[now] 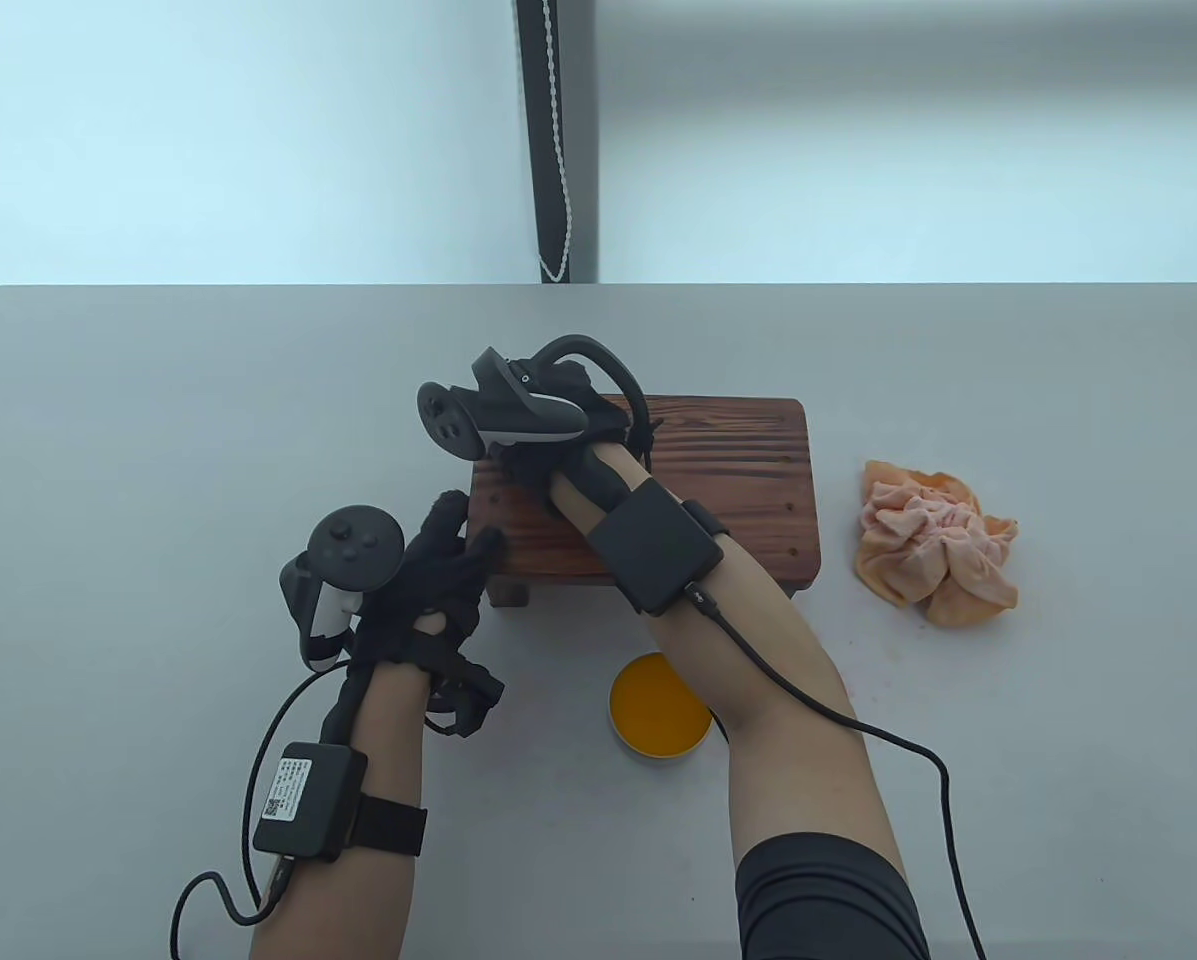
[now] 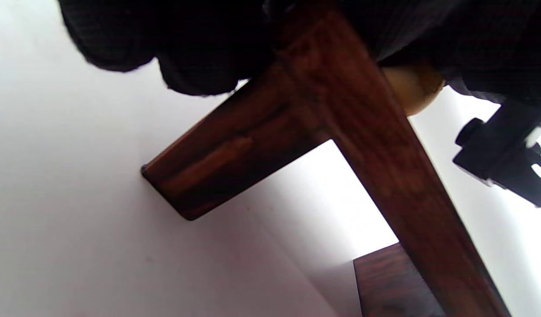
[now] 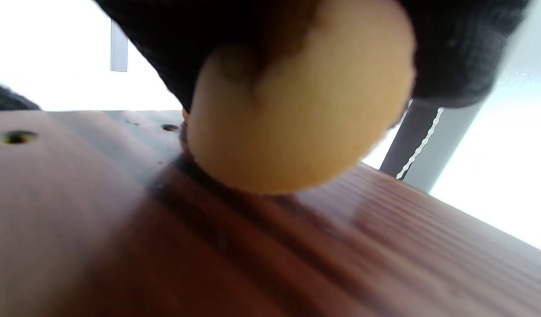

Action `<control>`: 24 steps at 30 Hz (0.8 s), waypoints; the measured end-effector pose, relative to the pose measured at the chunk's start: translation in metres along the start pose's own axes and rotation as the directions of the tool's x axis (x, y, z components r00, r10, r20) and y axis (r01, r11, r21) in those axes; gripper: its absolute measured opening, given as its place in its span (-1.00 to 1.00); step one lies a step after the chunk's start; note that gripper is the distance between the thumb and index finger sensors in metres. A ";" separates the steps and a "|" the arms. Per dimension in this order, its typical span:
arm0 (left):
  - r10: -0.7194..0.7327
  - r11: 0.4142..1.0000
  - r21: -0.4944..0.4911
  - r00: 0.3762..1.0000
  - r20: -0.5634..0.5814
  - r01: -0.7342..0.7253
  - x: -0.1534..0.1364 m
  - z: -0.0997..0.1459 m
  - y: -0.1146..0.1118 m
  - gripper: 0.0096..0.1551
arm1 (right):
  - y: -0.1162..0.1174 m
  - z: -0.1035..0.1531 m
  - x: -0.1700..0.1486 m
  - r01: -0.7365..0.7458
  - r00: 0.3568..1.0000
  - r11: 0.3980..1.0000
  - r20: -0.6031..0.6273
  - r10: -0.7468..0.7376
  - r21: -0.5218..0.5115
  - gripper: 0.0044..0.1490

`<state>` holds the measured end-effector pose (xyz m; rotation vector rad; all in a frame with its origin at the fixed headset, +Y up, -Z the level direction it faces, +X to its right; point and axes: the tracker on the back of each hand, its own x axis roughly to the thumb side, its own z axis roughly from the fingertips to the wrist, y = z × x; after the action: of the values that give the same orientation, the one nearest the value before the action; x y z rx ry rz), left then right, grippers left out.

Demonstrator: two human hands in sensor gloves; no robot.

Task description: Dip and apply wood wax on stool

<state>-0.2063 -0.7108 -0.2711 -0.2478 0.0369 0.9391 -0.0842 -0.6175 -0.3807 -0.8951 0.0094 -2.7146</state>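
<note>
Stool: a small dark wooden stool [image 1: 698, 470] stands upright on the grey worktop [image 1: 158, 450], near its middle; its top shows plain grain lines and small holes near the corners.
Right hand: the right hand [image 1: 548, 455] lies over the left part of the stool top, fingers curled round a pale yellow sponge pad [image 3: 297, 114]; in the right wrist view the pad's rounded underside touches the wood.
Left hand: the left hand [image 1: 438, 590] is at the stool's front left corner, fingers straight and spread, fingertips against the edge of the top; it grasps nothing. In the left wrist view the gloved fingers sit at the corner above 1 stool leg [image 2: 222, 163].
Wax tin: a round, open tin of orange-yellow wax [image 1: 658, 710] sits on the worktop just in front of the stool, partly hidden under the right forearm.
Cloth: a crumpled peach cloth [image 1: 938, 545] lies on the worktop to the right of the stool, apart from it.
Trackers: 1 black tracker is strapped to the back of each hand, and a black box with a cable is strapped to each wrist.
Background: a dark upright post with a white bead chain [image 1: 558, 140] stands behind the worktop.
</note>
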 end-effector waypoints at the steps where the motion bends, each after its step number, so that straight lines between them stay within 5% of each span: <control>1: -0.003 1.000 -0.005 1.000 -0.003 0.003 0.001 0.000 0.000 0.00 | -0.003 0.005 0.003 -0.005 0.999 0.999 0.036 0.004 0.038 -0.51; 4: -0.022 1.000 0.010 1.000 -0.003 0.022 0.003 0.001 -0.001 -0.01 | -0.006 0.012 0.009 0.062 0.994 0.997 0.089 -0.066 0.046 -0.52; 9: -0.037 0.999 0.005 0.999 -0.002 0.037 0.003 0.001 0.000 -0.02 | 0.003 0.002 0.001 0.024 0.999 0.997 -0.021 -0.025 -0.067 -0.53; 16: -0.048 0.999 0.007 0.999 -0.004 0.048 0.004 0.001 0.000 -0.02 | -0.005 0.021 0.008 0.006 0.997 0.999 0.076 -0.010 0.049 -0.52; 20: -0.047 0.999 -0.004 0.999 -0.005 0.047 0.003 -0.001 0.001 -0.02 | 0.005 0.012 0.003 0.001 0.998 0.996 -0.064 -0.006 -0.084 -0.54; 24: -0.047 0.999 0.000 0.999 -0.006 0.047 0.003 0.000 0.001 -0.02 | 0.005 0.015 -0.003 -0.034 0.996 0.999 -0.085 0.032 -0.023 -0.52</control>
<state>-0.2052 -0.7084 -0.2716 -0.2503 0.0363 0.8917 -0.0722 -0.6205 -0.3709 -0.7787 0.0747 -2.7251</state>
